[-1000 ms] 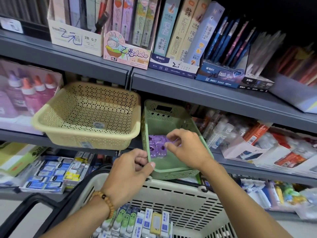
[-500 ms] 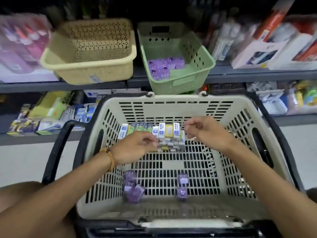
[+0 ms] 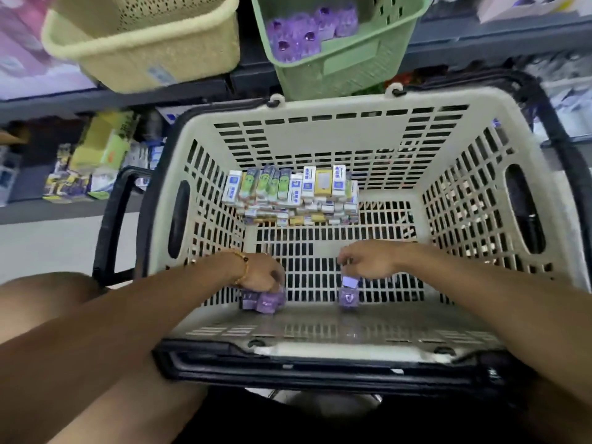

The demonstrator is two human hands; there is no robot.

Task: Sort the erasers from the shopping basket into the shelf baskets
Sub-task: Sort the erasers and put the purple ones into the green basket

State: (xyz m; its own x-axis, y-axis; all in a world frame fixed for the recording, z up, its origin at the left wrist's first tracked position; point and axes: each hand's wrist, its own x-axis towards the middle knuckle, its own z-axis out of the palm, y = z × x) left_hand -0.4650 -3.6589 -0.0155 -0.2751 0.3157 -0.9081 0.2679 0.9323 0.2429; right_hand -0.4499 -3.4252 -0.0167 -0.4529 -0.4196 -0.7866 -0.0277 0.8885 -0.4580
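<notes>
Purple erasers (image 3: pixel 263 301) fill our closed left hand (image 3: pixel 262 276); our right hand (image 3: pixel 368 264) pinches another purple eraser (image 3: pixel 349 282) inside the shopping basket (image 3: pixel 336 136).

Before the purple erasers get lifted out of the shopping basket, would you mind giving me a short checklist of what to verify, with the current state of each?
1. Left hand on the purple erasers at the near wall: ok, it rests on top of them; grip closure cannot tell.
2. Right hand on the purple pair: ok, fingertips touch the upper one.
3. Green shelf basket has room: ok, purple erasers fill only part of it.
4. Beige shelf basket contents: cannot tell, its inside is mostly out of view.
5. Boxed erasers stacked at the far wall stay clear of both hands: ok.
</notes>
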